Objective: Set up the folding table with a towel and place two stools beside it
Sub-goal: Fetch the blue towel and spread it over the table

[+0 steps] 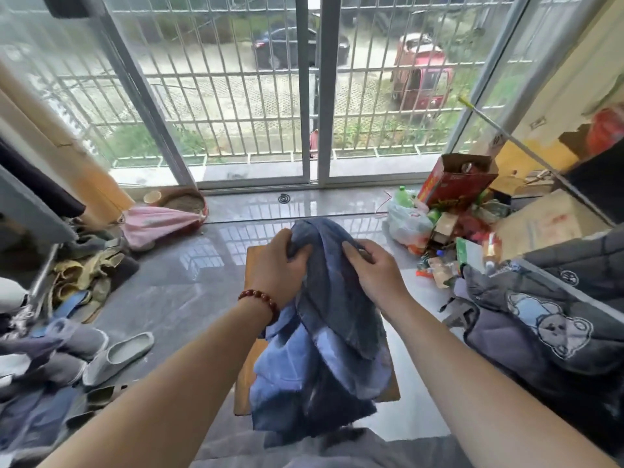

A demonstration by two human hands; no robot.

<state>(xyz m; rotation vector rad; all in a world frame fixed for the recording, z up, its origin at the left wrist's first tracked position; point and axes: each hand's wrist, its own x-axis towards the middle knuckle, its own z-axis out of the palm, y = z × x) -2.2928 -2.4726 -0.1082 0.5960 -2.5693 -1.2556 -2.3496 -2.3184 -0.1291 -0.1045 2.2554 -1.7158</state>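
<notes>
A blue towel (324, 339) hangs bunched in front of me, held up at its top by both hands. My left hand (280, 268), with a red bead bracelet on the wrist, grips the towel's upper left fold. My right hand (374, 268) pinches the upper right fold. Below the towel stands the small wooden folding table (243, 376), its light brown top mostly covered by the hanging cloth. No stools are in view.
Slippers (118, 354) and piled clothes lie on the floor at the left. A pink cloth (152, 224) sits by the window. Boxes, bags and bottles (449, 211) crowd the right. A grey quilt with bear prints (547, 325) lies at the right. Barred sliding windows stand ahead.
</notes>
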